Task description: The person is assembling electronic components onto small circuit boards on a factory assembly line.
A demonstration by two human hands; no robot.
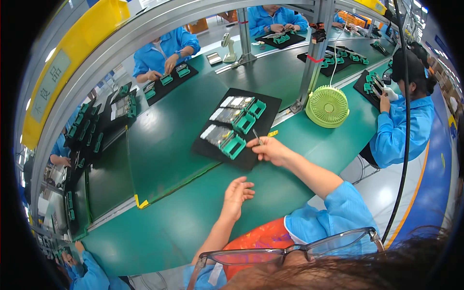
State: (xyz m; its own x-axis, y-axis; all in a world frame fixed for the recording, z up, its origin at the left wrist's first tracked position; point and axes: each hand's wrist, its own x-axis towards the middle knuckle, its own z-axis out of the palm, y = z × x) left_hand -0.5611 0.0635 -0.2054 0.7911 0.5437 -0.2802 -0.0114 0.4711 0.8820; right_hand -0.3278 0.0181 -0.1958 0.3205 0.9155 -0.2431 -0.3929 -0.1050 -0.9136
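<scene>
A black mat (203, 144) lies aslant before me, bearing several green plastic fixtures (233, 148) with silver and dark electronic assemblies (218, 135) beside them. My right hand (271, 151) reaches over the mat's near right edge. Its fingers are closed on a slim metal tool, which looks like tweezers (256, 133), with the tip pointing up toward the fixtures. My left hand (236, 197) hovers over the green table on the near side of the mat. Its fingers are loosely bent and apart, with nothing in them.
A light green fan (327, 107) stands right of the mat by a metal post (313, 67). Yellow bins (77, 63) hang along the frame at upper left. Co-workers in blue (406, 125) sit around the conveyor (169, 154) with similar mats. A black cable (407, 121) hangs at right.
</scene>
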